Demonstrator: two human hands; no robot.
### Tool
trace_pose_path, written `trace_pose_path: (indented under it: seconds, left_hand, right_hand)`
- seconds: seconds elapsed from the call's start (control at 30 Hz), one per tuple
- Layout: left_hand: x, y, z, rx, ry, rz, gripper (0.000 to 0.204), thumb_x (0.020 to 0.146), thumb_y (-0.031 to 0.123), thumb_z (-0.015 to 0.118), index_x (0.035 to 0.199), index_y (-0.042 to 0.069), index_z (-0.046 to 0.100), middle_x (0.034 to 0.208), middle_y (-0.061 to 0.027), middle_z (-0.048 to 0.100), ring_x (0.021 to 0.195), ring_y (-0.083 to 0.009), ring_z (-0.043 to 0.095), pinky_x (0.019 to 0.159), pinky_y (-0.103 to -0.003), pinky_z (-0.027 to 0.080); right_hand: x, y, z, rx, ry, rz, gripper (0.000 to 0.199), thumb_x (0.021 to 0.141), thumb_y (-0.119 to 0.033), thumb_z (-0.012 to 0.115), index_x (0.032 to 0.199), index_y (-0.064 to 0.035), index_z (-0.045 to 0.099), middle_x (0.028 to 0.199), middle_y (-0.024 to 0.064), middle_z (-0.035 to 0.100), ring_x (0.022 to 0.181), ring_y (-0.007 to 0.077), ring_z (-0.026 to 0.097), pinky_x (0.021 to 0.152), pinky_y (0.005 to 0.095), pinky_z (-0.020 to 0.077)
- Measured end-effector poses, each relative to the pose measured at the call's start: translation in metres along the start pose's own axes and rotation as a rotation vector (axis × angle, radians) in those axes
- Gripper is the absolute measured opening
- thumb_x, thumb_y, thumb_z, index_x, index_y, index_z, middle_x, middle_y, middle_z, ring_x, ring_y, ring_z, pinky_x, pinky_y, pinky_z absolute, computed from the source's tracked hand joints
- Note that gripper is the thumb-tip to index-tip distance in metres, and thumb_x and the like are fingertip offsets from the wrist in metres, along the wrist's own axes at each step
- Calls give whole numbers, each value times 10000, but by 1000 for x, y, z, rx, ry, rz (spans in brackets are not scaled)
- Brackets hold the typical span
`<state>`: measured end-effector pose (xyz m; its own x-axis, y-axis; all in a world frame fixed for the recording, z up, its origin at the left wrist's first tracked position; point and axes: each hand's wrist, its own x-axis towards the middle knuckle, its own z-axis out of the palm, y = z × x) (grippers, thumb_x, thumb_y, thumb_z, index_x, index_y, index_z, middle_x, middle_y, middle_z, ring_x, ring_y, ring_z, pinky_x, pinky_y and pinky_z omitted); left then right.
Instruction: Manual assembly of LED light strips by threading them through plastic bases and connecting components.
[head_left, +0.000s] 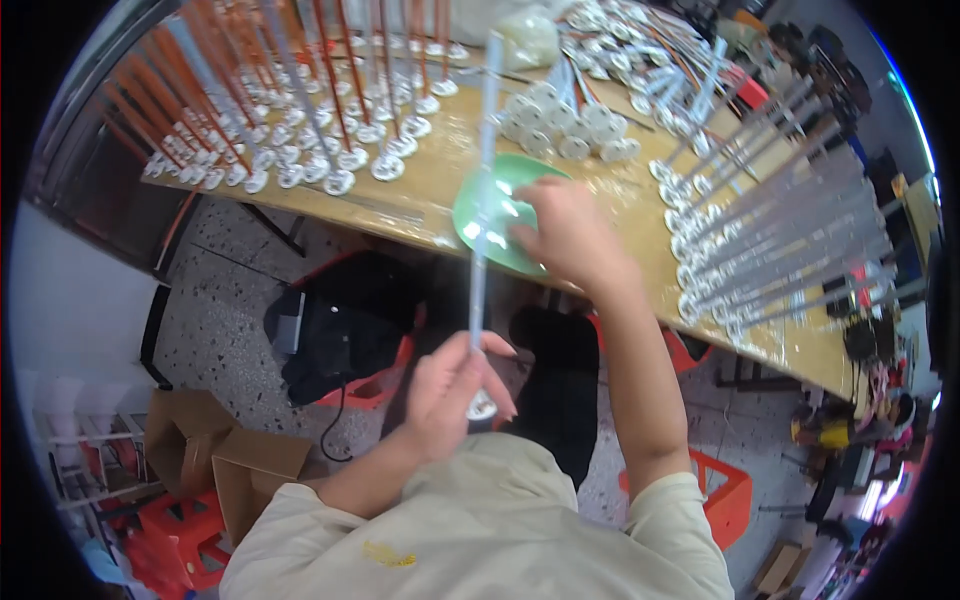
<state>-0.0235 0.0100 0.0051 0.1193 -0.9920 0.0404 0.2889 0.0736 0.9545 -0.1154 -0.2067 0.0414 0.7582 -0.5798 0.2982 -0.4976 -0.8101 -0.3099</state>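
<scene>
My left hand (pixel 445 393) is closed around the lower end of a long clear tube (pixel 485 190) just in front of my body. The tube stands nearly upright, and a small white round base (pixel 482 405) shows below the fingers. Over the table's near edge, my right hand (pixel 568 228) reaches above a light green plate (pixel 468 215). Its thumb and forefinger are apart, slightly blurred, and I see nothing between them. Small pale or shiny spots show on the plate; I cannot tell whether they are parts or reflections.
Orange and clear rods on white round bases (pixel 340 182) crowd the table's left. Clear rods (pixel 790 235) with similar bases fill the right. Loose bundles (pixel 570 120) lie behind the plate. Red stools (pixel 725 490), a black bag (pixel 345 320) and cardboard boxes (pixel 255 465) are below.
</scene>
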Motion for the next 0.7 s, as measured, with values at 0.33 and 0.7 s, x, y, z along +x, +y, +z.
trace_pose_path:
  seconds: [0.33, 0.7]
  left_hand:
    - [7, -2, -6, 36, -30, -22, 286, 1033, 210, 382, 1118, -6, 550, 664, -75, 662, 608, -96, 604, 612, -241, 475]
    - [5, -4, 12, 59, -24, -17, 290, 1028, 220, 398, 1094, -7, 566, 662, -80, 667, 600, -99, 608, 597, -239, 473]
  right_hand:
    - [-8, -7, 9, -27, -13, 32, 71, 729, -64, 693, 766, -8, 718, 706, 183, 631, 704, 376, 618, 698, 440, 504]
    - [-20, 6, 0, 566, 245, 290, 117, 802, -69, 713, 848, 39, 715, 743, 114, 710, 649, 173, 703, 599, 269, 531]
